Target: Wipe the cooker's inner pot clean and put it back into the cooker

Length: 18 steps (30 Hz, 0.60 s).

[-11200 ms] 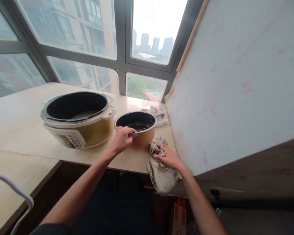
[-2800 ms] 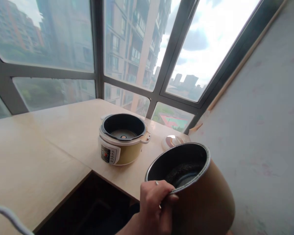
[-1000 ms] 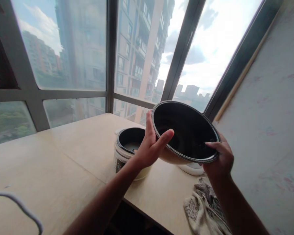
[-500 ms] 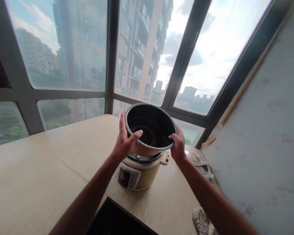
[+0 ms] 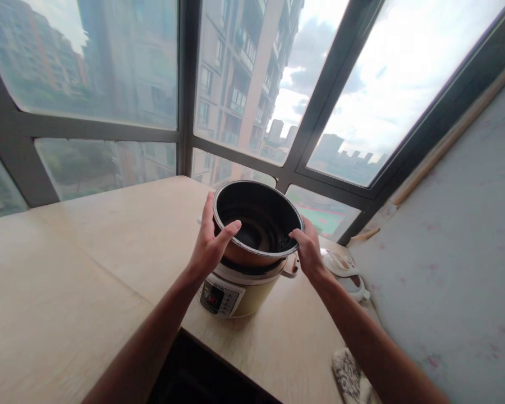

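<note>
Since the frame half a second earlier, we find that the inner pot (image 5: 256, 210) has come down closer to the cooker (image 5: 255, 297), and the gap between them at the front has narrowed. The pot is at the centre of the frame, directly over the cooker's opening and slightly tilted, its dark interior facing us; we cannot tell how deep its base sits.

The left hand (image 5: 209, 244) grips the pot at the left of its rim, thumb over the inside edge and fingers against the outer wall. The right hand (image 5: 308, 242) pinches the opposite side likewise, thumb inside the rim and fingers partly hidden behind the wall.

The cooker stands upright on the worktop (image 5: 88, 264), its control panel (image 5: 220, 297) facing the lower left. Right of centre, near the wall (image 5: 446, 264), we note a white lid (image 5: 348, 274); a patterned cloth (image 5: 348, 373) lies at lower right, partly covered by the right forearm.
</note>
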Motion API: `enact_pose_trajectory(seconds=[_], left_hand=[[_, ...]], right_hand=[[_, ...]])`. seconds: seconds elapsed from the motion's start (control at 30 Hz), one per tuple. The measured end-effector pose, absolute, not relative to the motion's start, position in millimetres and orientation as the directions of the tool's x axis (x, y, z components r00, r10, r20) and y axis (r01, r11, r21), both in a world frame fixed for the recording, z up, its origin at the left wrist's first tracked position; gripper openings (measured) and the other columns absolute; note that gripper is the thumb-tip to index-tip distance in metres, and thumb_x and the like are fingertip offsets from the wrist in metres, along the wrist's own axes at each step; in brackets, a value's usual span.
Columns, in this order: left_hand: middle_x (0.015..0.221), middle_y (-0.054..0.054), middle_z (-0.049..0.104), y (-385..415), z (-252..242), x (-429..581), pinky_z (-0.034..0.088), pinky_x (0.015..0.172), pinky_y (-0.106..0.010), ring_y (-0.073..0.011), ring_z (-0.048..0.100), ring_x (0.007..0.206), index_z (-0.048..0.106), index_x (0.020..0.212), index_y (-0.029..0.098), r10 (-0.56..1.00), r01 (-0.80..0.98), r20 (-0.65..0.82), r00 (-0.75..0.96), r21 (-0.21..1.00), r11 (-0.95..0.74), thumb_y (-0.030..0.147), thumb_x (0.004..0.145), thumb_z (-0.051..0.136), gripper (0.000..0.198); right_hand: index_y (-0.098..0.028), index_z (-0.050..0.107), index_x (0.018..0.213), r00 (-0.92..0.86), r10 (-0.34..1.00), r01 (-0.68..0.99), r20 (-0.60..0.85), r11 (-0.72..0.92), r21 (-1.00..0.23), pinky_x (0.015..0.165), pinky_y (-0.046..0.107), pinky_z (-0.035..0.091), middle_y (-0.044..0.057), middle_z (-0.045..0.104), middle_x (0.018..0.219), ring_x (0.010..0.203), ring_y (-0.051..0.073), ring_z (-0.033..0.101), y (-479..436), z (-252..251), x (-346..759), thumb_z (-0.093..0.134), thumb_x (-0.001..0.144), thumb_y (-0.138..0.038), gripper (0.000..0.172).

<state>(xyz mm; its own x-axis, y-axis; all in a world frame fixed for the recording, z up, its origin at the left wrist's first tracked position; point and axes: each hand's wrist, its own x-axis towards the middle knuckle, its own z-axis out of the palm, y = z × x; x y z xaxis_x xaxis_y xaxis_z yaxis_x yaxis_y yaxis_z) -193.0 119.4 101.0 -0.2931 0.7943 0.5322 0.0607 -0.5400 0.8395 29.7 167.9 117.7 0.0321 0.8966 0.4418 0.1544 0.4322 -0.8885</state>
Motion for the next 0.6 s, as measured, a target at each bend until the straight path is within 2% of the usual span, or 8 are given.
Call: enact_pose_trajectory(seconds=[0.1,0.2,0.4,0.5,0.6], left_hand=[[0.169,-0.013,0.024,123,96,-196,0.016,0.128,-0.044,-0.0296,0.023,0.156,0.021,0.161,0.015,0.797,0.088,0.517,-0.313,0.851,-0.518,0.042,0.084,0.067,0.094],[0.169,-0.012,0.024,126,91,-199,0.015,0.128,-0.048,-0.0306,0.022,0.156,0.022,0.161,0.016,0.801,0.146,0.5,-0.331,0.865,-0.48,0.04,0.084,0.064,0.091],[0.17,-0.008,0.023,120,92,-195,-0.006,0.124,-0.062,-0.0307,0.016,0.157,0.017,0.163,0.02,0.809,0.425,0.481,-0.34,0.845,-0.324,0.022,0.081,0.051,0.089],[0.169,-0.011,0.026,116,94,-192,-0.005,0.123,-0.064,-0.0308,0.012,0.158,0.016,0.164,0.017,0.842,0.478,0.415,-0.344,0.849,-0.223,0.018,0.079,0.046,0.09],[0.167,-0.012,0.031,115,92,-191,-0.003,0.123,-0.067,-0.0332,0.008,0.158,0.026,0.161,0.015,0.848,0.54,0.385,-0.364,0.829,-0.145,0.017,0.079,0.044,0.084]], right_hand=[[-0.018,0.062,0.103,0.012,0.917,0.21,0.398,0.386,-0.898,0.077,0.034,0.045,0.002,0.063,0.091,0.084,0.021,0.053,168,117,30,0.056,0.062,-0.031,0.044],[-0.017,0.061,0.105,-0.006,0.935,0.276,0.354,0.342,-0.899,0.08,0.035,0.046,0.004,0.064,0.094,0.086,0.022,0.055,171,114,30,0.057,0.06,-0.033,0.047],[-0.016,0.058,0.102,-0.018,0.967,0.403,0.254,0.239,-0.883,0.084,0.038,0.047,0.006,0.064,0.096,0.087,0.023,0.056,178,107,37,0.056,0.055,-0.035,0.05],[-0.017,0.057,0.104,-0.022,0.975,0.47,0.22,0.204,-0.858,0.087,0.039,0.048,0.007,0.065,0.099,0.091,0.024,0.057,179,105,39,0.055,0.056,-0.035,0.052],[-0.017,0.057,0.106,-0.038,0.981,0.526,0.192,0.183,-0.831,0.086,0.039,0.05,0.007,0.065,0.098,0.091,0.025,0.06,181,104,40,0.056,0.058,-0.033,0.051]])
